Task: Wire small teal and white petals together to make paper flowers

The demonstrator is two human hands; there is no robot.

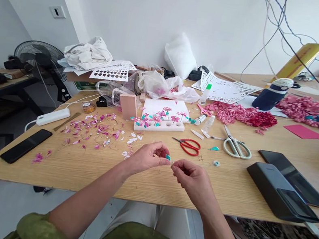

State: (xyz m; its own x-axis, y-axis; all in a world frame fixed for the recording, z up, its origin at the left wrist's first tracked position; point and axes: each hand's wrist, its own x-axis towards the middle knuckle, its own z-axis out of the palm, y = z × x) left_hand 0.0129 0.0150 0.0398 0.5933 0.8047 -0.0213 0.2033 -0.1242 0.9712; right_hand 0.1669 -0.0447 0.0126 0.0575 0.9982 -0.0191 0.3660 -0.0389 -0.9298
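A small teal craft piece, its long axis indiscernible, is pinched in the left hand, just left of the right hand, whose fingertips are pressed together, on what cannot be told.

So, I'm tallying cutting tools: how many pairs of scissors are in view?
2 clearly: the red-handled scissors beyond the right hand, and the white-handled scissors farther right. A pink looped thing beyond them may be a third pair; others may be hidden.
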